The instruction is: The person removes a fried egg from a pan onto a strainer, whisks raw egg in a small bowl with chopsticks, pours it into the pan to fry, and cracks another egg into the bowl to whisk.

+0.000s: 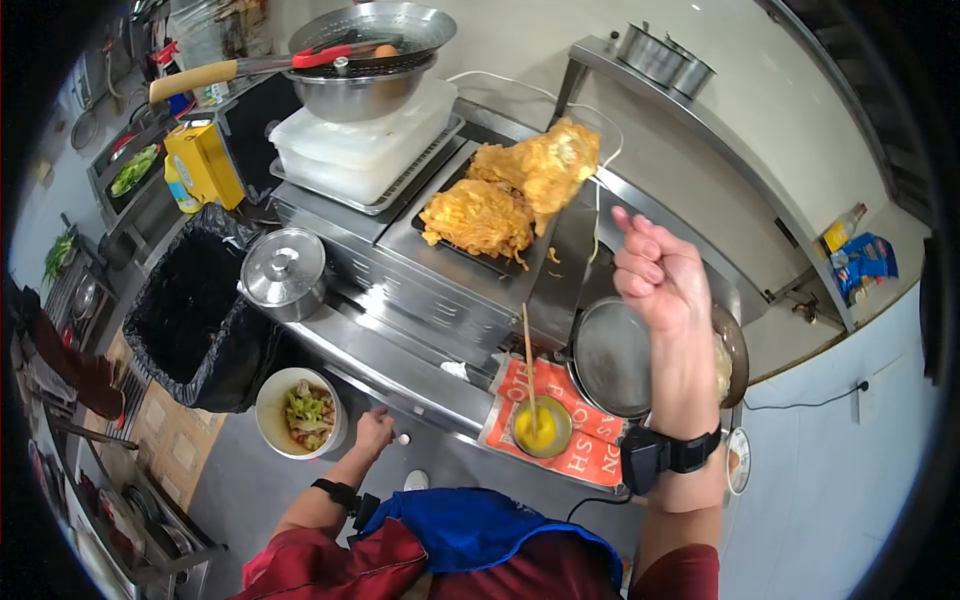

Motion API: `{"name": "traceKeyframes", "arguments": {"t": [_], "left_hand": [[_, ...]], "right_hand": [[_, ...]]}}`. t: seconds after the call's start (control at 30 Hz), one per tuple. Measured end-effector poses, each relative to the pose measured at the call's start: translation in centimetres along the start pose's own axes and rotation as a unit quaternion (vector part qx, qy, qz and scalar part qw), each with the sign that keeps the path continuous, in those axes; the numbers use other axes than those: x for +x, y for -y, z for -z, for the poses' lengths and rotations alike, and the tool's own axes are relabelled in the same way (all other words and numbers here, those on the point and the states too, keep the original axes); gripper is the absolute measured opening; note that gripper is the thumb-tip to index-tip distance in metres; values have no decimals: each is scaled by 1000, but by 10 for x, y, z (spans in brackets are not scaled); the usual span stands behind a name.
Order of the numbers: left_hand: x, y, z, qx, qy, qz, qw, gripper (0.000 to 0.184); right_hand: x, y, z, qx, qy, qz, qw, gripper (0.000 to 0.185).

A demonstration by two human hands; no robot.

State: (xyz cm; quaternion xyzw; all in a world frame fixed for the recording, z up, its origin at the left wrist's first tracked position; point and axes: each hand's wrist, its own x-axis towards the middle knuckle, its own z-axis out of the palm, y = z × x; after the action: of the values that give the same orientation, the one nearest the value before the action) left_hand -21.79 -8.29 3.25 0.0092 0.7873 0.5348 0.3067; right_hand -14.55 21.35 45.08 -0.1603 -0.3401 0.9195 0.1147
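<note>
From my remote seat: right hand (660, 265) raised, fingers curled together, seemingly empty, beside fried food (480, 218) heaped on the worktop (385, 355), perhaps to drain; left hand (376, 430) low, fingers unreadable; cloth (592, 440) under bowl (566, 430), likely against drips

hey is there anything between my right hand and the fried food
Only a white cord shows between your right hand and the fried food, running past the food's right edge. Depth is hard to judge, so it may lie behind the path.
</note>
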Motion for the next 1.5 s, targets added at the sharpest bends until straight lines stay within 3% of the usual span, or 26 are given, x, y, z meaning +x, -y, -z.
{"name": "traceKeyframes", "arguments": {"t": [0.23, 0.5, 0.57, 0.63, 0.7, 0.97, 1.07, 1.1, 1.17, 1.2, 1.27, 1.4, 1.47, 1.5], "left_hand": [[1, 23, 23, -11, -28, 12, 999, 40], [2, 18, 24, -5, -21, 36, 999, 38], [5, 14, 23, -5, -20, 37, 999, 38], [12, 19, 19, -9, -6, 34, 999, 38], [15, 18, 17, -4, -2, 28, 1000, 38], [17, 8, 16, 22, 20, 19, 999, 38], [17, 4, 16, 35, 24, 22, 999, 38], [19, 4, 15, 36, 25, 27, 999, 38], [21, 5, 14, 38, 27, 32, 998, 39], [22, 6, 13, 26, 27, 32, 999, 39], [22, 6, 13, 13, 26, 33, 999, 39], [24, 14, 14, 24, 32, 24, 999, 37], [25, 18, 13, 36, 30, 13, 999, 36], [24, 17, 12, 34, 28, 15, 999, 35]], "right_hand": [[68, -57, -24, 76, 35, -59, 995, 15], [97, -98, -1, 118, -3, -52, 992, 15], [95, -107, 8, 106, -78, -45, 990, 15], [89, -115, 12, 81, -98, -18, 992, 14], [82, -121, 12, -105, -157, 63, 980, 11], [57, -152, 27, -254, -227, 93, 936, 10], [69, -164, 61, -429, -255, 163, 851, 24], [71, -165, 72, -427, -257, 165, 851, 24], [67, -162, 80, -660, -276, 276, 641, 34], [62, -159, 78, -660, -277, 276, 641, 34], [46, -150, 67, -699, -330, 260, 578, 43], [31, -134, 68, -730, -318, 213, 566, 45], [37, -134, 68, -779, -227, 383, 440, 43], [41, -134, 64, -779, -223, 386, 441, 43]]}}
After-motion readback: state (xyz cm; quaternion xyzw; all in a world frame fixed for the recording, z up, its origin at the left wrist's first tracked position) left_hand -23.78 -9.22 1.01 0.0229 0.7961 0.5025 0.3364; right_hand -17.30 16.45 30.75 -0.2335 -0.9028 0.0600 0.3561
